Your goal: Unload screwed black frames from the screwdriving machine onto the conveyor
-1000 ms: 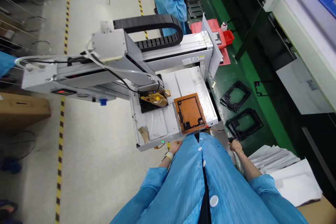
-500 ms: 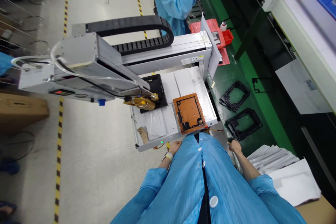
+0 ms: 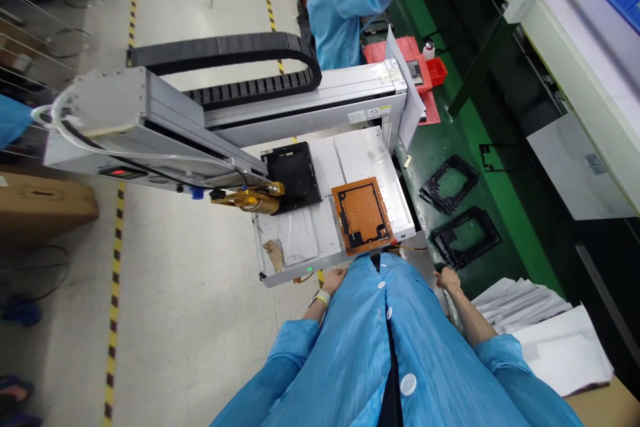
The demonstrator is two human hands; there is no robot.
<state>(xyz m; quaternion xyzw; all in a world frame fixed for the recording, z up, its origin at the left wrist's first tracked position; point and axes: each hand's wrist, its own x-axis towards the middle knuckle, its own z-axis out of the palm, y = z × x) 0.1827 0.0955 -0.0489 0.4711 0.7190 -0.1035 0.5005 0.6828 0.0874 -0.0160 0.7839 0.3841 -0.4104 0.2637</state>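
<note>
The fingertips of the left hand [image 3: 334,279] are hard to make out beside the blue coat [image 3: 420,333]; whether it or the right hand [image 3: 449,279], at the edge of the green bench [image 3: 447,141], grips something, I cannot tell. The yellow nozzle [image 3: 261,202] hides one corner of the black tray [image 3: 295,173]. The orange plate [image 3: 363,212] lies near the front edge of the machine bed [image 3: 345,150], with bare surface between plate and tray.

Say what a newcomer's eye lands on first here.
Probably the big grey machine across the left and middle, its gold-coloured head at the near-left corner of a black panel. Next, the bright orange plate bearing a thin black frame, on the white platform just ahead of the wearer's blue coat. Then two groups of black frames on the green bench, right.
</note>
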